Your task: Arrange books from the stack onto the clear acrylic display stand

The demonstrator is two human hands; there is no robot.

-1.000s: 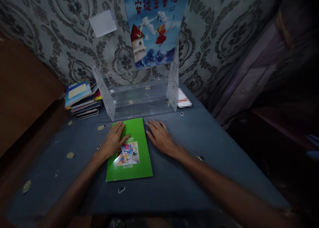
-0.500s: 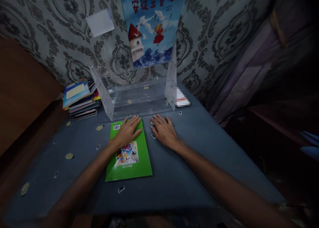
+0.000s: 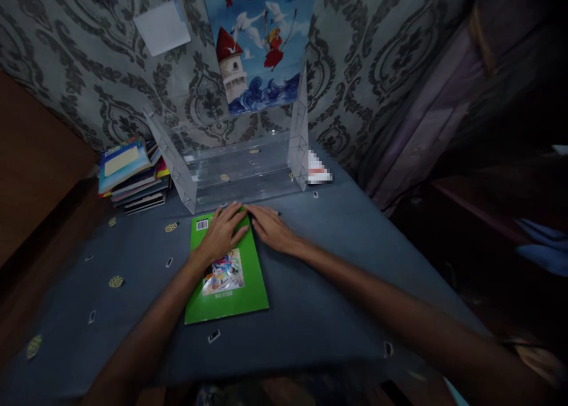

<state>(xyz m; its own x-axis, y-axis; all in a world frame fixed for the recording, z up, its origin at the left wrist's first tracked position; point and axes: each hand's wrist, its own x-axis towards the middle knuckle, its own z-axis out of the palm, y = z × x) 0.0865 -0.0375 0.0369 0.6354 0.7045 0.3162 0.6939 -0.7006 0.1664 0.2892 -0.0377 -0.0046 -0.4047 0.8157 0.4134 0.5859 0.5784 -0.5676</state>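
A green book [image 3: 246,296] lies flat on the dark cloth-covered table, a colourful picture and a barcode on its upper face. My left hand [image 3: 223,231] rests spread over its far part, fingers stretched out. At the book's far right corner is my right hand [image 3: 271,227], with its fingertips at the edge and its palm over the cloth; its fingers are extended and wrapped around nothing. Just beyond both hands stands a clear plastic rack [image 3: 248,184] with see-through side panels.
Left of the rack is a stack of books [image 3: 133,178]. A blue picture-book cover [image 3: 261,51] stands upright at the patterned wall, beside a white card [image 3: 162,28]. To the rack's right lies a blurred white item [image 3: 317,172]. A curtain [image 3: 412,110] hangs at the right.
My right hand has moved left from the bare cloth to the book's far right corner. My left hand has stayed on the book. The camera view has shifted slightly.
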